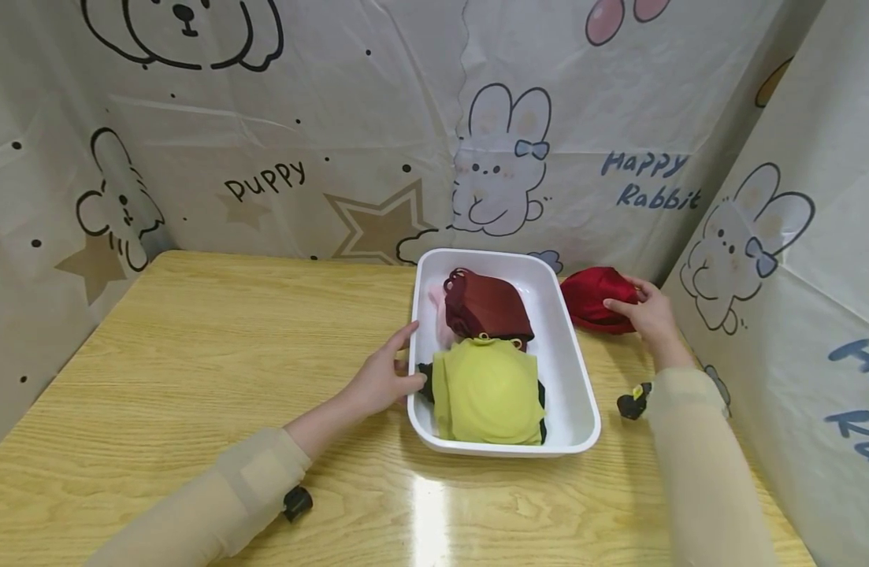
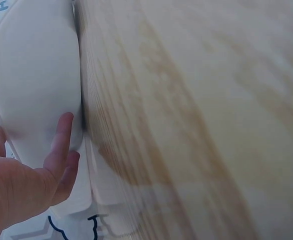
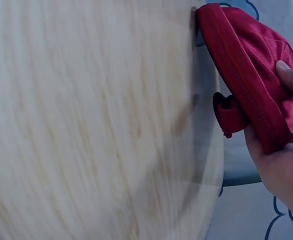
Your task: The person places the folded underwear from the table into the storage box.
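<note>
A white plastic tub [image 1: 579,386] stands on the table, holding a yellow cloth cap [image 1: 491,390] in front and a maroon folded cloth piece [image 1: 487,303] with small loops behind it. My left hand [image 1: 383,378] grips the tub's left side. In the left wrist view its thumb goes over the rim and the fingers [image 2: 61,142] lie along the outer wall. To the right of the tub, my right hand [image 1: 650,315] holds a red fabric cap [image 1: 593,299], thumb on top. A short strap [image 3: 231,114] hangs from the cap's edge in the right wrist view.
Pale pink cloth [image 1: 443,315] and dark cloth [image 1: 425,382] show inside the tub beside the other pieces. Printed curtains [image 1: 377,118] rise along the back and both sides of the wooden table [image 1: 264,339]. Black wrist-camera parts [image 1: 297,502] sit at both sleeves.
</note>
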Available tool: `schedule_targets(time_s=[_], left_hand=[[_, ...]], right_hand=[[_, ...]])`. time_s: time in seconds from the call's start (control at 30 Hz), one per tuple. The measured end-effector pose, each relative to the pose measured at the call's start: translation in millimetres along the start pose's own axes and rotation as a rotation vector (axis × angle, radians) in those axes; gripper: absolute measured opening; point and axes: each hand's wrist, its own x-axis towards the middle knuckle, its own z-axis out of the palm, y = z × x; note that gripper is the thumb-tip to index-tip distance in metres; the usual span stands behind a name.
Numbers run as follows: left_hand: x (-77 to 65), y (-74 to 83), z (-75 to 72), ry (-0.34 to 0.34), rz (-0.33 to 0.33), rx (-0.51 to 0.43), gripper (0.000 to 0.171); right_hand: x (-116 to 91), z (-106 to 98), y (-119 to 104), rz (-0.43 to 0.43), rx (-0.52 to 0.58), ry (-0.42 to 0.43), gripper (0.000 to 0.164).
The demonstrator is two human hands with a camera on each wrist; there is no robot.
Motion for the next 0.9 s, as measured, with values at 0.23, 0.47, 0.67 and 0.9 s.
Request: schedule_targets(time_s=[0.23, 0.47, 0.67, 0.9], left_hand=[[1.1, -1.6, 0.6, 0.003, 0.003, -0.001, 0.089], [0.3, -0.8, -0.1, -0.002, -0.006, 0.009, 0.088], [1.3, -1.9, -0.1, -0.001, 0.005, 0.004, 0.088], [1.2, -2.6, -0.2, -0.002, 0.008, -0.013, 0.088]], right_hand=[[-3.2, -8.9, -2.8, -0.027, 0.020, 0.001, 0.071], [-5.5, -16.8, -11.7, -0.072, 0.070, 0.002, 0.071], [-13.4, -22.0, -23.0, -0.100, 0.073, 0.015, 0.068], [-18.5, -25.3, -34.5, -0.107, 0.068, 0.047, 0.067]])
